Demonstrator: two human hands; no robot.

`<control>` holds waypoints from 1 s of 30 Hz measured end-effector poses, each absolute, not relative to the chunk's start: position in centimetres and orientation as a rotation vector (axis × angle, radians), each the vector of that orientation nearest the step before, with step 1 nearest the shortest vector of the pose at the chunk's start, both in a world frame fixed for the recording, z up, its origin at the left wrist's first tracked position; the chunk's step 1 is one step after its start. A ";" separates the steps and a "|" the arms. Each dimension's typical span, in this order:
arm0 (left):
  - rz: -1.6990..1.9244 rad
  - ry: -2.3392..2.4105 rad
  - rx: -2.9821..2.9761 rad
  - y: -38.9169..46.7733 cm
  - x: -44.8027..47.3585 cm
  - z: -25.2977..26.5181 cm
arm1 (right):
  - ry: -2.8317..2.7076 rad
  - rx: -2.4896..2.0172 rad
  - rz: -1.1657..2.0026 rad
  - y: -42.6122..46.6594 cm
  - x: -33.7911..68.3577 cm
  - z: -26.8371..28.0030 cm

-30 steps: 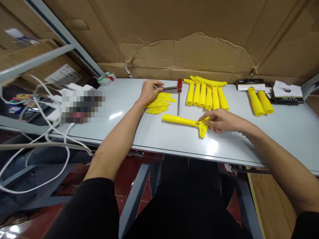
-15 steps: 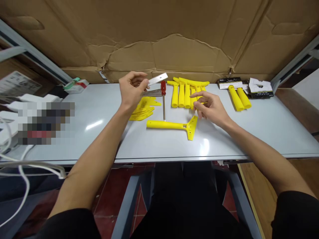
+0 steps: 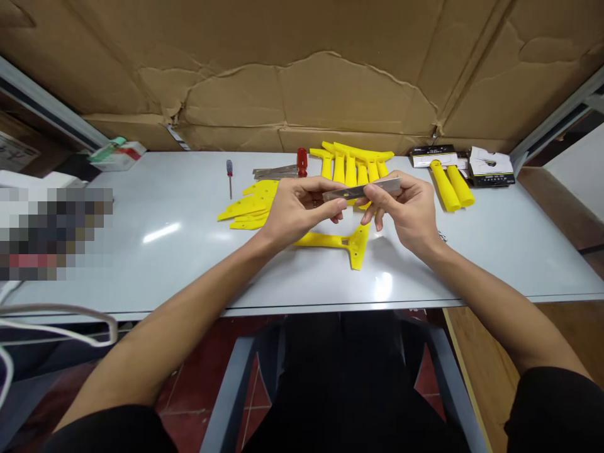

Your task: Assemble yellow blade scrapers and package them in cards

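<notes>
Between my two hands is a flat metal scraper blade [image 3: 353, 191], held above the table. My left hand [image 3: 302, 204] pinches its left end between thumb and fingers. The fingers of my right hand [image 3: 406, 204] are closed on its right part. Below them a yellow plastic scraper handle [image 3: 325, 240] lies on the table, its grip end hidden behind my left hand and forearm. A pile of flat yellow plastic pieces [image 3: 250, 204] lies to the left of my left hand. Behind my hands several yellow scraper handles [image 3: 352, 165] lie side by side.
A red-handled screwdriver [image 3: 302, 162] stands out beside a stack of metal blades [image 3: 276, 172]. A small screwdriver [image 3: 229, 178] lies further left. Two yellow tubes [image 3: 450, 185] rest by black-and-white boxes [image 3: 491, 167] at right. Cardboard [image 3: 349, 94] lines the back.
My left hand has carried the blade to the right and nearer to me. My right hand, empty before, now grips the blade's other end. The view has shifted slightly.
</notes>
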State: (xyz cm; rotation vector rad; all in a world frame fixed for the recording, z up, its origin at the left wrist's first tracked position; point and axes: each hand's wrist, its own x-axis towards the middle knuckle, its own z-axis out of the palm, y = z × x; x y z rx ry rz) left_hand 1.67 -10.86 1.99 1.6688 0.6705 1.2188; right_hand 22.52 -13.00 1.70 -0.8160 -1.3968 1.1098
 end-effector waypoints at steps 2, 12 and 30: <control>1.229 0.675 1.641 -10.8 1.6 2.1 | -1.374 -0.817 1.082 -13.1 22.5 1.8; 1.258 0.664 1.474 -10.7 1.8 1.8 | -1.375 -0.844 1.099 -13.5 22.8 2.0; 1.295 0.727 1.557 -9.8 1.8 1.4 | -1.428 -0.883 1.051 -12.5 23.4 2.0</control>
